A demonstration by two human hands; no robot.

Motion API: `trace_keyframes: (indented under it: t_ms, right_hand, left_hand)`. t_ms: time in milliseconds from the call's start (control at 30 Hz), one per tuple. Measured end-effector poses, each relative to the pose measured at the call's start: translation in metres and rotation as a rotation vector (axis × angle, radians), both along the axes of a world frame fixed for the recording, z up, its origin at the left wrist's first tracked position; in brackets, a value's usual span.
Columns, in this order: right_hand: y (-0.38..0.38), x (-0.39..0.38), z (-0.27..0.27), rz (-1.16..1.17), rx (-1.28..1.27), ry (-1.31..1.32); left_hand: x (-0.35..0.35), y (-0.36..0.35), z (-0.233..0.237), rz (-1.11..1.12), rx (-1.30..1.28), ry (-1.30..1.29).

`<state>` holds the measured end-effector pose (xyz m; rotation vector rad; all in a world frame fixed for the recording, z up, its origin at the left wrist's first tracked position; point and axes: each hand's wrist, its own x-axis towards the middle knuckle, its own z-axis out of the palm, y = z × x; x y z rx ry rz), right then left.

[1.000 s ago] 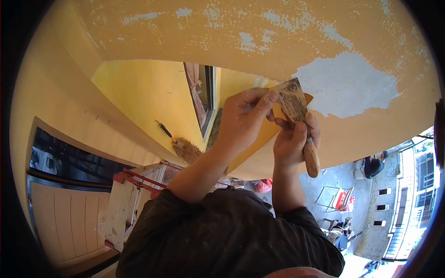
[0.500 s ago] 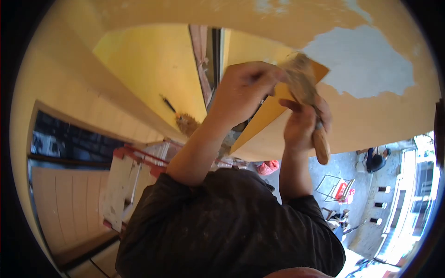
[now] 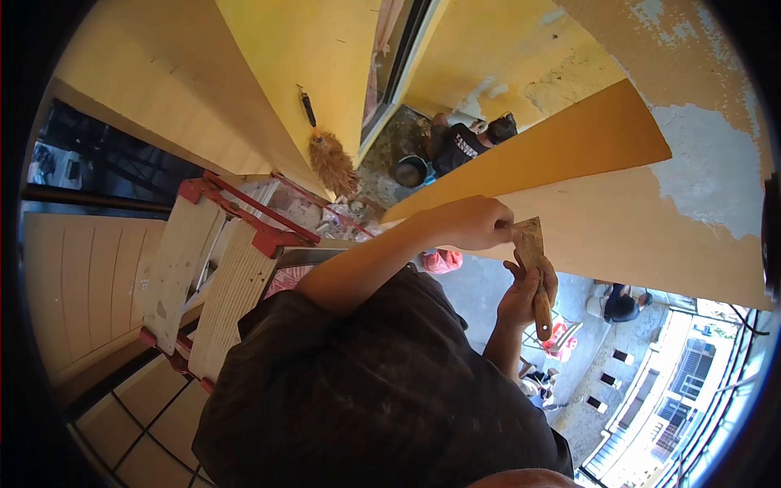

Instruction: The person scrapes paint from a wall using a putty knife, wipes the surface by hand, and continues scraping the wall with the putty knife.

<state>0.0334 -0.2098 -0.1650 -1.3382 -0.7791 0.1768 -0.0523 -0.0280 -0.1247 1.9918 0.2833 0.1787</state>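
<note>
A putty knife (image 3: 530, 241) with a stained, rusty-looking blade and a worn wooden handle is in my right hand (image 3: 525, 294). Its handle points back towards my body and its blade points away. My left hand (image 3: 482, 223) is closed, with its fingertips at the left edge of the blade; whether they pinch anything small is hidden. Just beyond my hands is a yellow-orange wall ledge (image 3: 586, 220), its surface partly bare with a pale grey patch (image 3: 708, 154).
A ladder with red fittings (image 3: 215, 260) stands close on my left. A feather duster (image 3: 329, 163) hangs on the yellow wall. Far below, one person (image 3: 460, 146) is beside a dark bucket (image 3: 410, 172), and another person (image 3: 622, 307) is to the right.
My view has shifted, showing more of the ladder and the person by the bucket. Both hands and the putty knife appear lower in view; my left fingers remain near its blade.
</note>
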Motion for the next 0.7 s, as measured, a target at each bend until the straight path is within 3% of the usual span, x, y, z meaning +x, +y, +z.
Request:
trace_keyframes:
  t_ms: [200,333,433,500,567,600,633,700]
  right_hand:
    - [-0.006,-0.011,0.015,0.14,-0.11,-0.039]
    - [-0.011,-0.011,0.021,0.196,-0.326,0.073]
    - [-0.016,0.006,0.016,0.247,-0.375,0.276]
    - [-0.013,0.009,0.017,0.252,-0.378,0.297]
    - [-0.006,0.003,0.032,0.375,-0.289,0.584]
    - [-0.004,0.001,0.033,0.462,-0.294,0.605]
    - [0.001,-0.003,0.032,0.455,-0.274,0.6]
    - [0.015,-0.015,0.029,0.546,-0.324,0.218]
  left_hand:
    - [-0.006,0.0,-0.01,0.045,-0.445,-0.117]
    - [-0.029,0.009,0.001,0.022,-0.447,-0.121]
    - [-0.048,0.013,0.011,0.006,-0.235,-0.102]
    - [-0.054,0.013,0.009,0.039,-0.153,-0.189]
    - [-0.056,0.014,0.007,0.073,-0.125,-0.213]
    - [-0.057,0.015,0.007,0.105,-0.101,-0.241]
    - [-0.056,0.015,0.01,0.091,-0.085,-0.244]
    - [-0.05,0.016,0.019,0.12,-0.067,-0.331]
